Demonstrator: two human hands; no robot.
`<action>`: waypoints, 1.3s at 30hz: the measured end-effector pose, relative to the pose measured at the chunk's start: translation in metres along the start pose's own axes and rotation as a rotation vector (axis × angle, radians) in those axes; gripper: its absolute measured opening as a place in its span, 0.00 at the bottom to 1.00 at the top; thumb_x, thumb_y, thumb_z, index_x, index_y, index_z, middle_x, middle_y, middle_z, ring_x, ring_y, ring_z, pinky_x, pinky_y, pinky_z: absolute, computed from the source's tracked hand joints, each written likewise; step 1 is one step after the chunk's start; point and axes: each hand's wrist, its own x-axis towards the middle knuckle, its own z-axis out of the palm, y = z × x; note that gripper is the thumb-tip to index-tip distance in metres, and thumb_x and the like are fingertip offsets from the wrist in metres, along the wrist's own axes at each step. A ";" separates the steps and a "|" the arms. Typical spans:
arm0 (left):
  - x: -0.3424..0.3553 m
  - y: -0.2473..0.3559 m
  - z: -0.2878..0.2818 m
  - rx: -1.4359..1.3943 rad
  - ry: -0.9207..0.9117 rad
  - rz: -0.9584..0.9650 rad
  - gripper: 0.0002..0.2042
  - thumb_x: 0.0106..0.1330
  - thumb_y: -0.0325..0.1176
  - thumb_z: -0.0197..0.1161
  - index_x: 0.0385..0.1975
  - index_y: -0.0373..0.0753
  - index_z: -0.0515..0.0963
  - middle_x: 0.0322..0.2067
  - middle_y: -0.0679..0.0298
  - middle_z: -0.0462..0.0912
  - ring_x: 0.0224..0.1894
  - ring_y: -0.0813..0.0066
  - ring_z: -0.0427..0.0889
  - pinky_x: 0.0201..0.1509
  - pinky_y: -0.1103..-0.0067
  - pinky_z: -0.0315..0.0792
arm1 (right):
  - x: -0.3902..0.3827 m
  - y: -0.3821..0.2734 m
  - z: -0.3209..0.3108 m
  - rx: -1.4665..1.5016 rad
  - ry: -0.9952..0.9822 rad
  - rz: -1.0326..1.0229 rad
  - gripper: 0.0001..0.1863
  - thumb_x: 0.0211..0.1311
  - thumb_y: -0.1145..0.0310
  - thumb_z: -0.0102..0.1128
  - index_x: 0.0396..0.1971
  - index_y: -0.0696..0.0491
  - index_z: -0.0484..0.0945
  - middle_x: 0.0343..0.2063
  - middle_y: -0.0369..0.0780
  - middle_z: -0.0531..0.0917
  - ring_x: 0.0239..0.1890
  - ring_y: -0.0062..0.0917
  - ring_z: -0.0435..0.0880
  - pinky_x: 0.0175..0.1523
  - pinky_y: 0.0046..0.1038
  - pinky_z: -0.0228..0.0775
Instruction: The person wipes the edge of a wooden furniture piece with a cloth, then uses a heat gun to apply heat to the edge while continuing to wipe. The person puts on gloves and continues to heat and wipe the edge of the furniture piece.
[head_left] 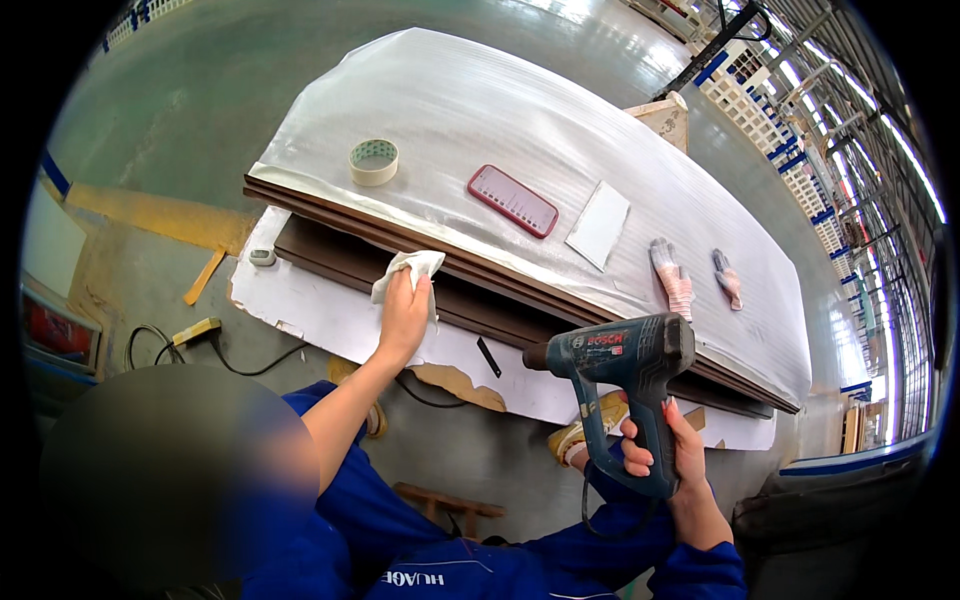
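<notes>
A white cloth [424, 262] is bunched in my left hand [403, 322], its fingers closed and pressing it against the long brown profiled edge [350, 222] of a panel stack. The fingertips are partly hidden by the cloth. My right hand [682, 452] is wrapped around the grip of a dark blue and black heat gun [625, 350]. Its nozzle points left, toward the brown edge, and stands apart from the cloth. White foam sheeting [450, 110] covers the stack's top. Below the upper edge, a second brown panel [335, 258] juts out.
On the foam lie a tape roll [373, 163], a red-cased phone [512, 201], a white rectangular sheet [598, 225] and two gloves [671, 277]. A black strip [488, 357] rests on the white board [265, 295] beneath. A cord [262, 372] runs along the floor. A blurred disc hides the lower left.
</notes>
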 end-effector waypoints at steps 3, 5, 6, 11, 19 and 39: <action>-0.004 0.003 0.003 0.020 0.018 0.014 0.17 0.72 0.37 0.45 0.49 0.29 0.69 0.46 0.47 0.72 0.51 0.52 0.69 0.58 0.67 0.61 | 0.002 0.002 0.002 -0.029 -0.025 -0.023 0.28 0.75 0.50 0.36 0.64 0.56 0.56 0.37 0.44 0.73 0.25 0.22 0.70 0.29 0.25 0.67; -0.006 0.008 0.004 -0.016 0.033 0.035 0.17 0.72 0.37 0.45 0.51 0.29 0.68 0.46 0.48 0.72 0.51 0.54 0.69 0.59 0.68 0.61 | 0.001 0.003 0.003 -0.065 -0.031 -0.043 0.29 0.74 0.50 0.38 0.64 0.56 0.56 0.37 0.43 0.73 0.25 0.22 0.70 0.29 0.25 0.67; -0.008 0.012 0.003 -0.065 0.044 0.046 0.17 0.72 0.37 0.45 0.52 0.29 0.68 0.47 0.49 0.71 0.52 0.55 0.69 0.59 0.69 0.61 | 0.001 0.002 0.004 -0.089 -0.034 -0.052 0.29 0.74 0.51 0.39 0.64 0.56 0.56 0.37 0.43 0.73 0.25 0.22 0.70 0.29 0.25 0.67; -0.012 0.024 -0.008 -0.199 0.155 0.035 0.17 0.71 0.34 0.47 0.55 0.30 0.66 0.49 0.53 0.68 0.54 0.60 0.68 0.61 0.72 0.59 | -0.002 0.001 0.012 -0.224 -0.067 -0.162 0.27 0.68 0.62 0.53 0.61 0.59 0.59 0.37 0.43 0.73 0.24 0.22 0.71 0.28 0.26 0.68; -0.010 0.026 -0.016 -0.052 0.265 0.107 0.20 0.68 0.30 0.51 0.59 0.31 0.63 0.55 0.53 0.63 0.57 0.60 0.65 0.64 0.71 0.56 | 0.033 -0.016 0.018 -0.613 0.125 -0.038 0.12 0.63 0.72 0.59 0.42 0.58 0.69 0.27 0.39 0.76 0.23 0.22 0.78 0.29 0.26 0.72; -0.030 0.001 0.008 0.232 0.269 0.138 0.21 0.65 0.31 0.56 0.56 0.28 0.65 0.53 0.48 0.62 0.56 0.48 0.60 0.63 0.61 0.53 | 0.067 -0.016 0.032 -0.810 0.210 -0.098 0.09 0.63 0.72 0.60 0.38 0.58 0.70 0.21 0.36 0.74 0.20 0.18 0.75 0.26 0.22 0.69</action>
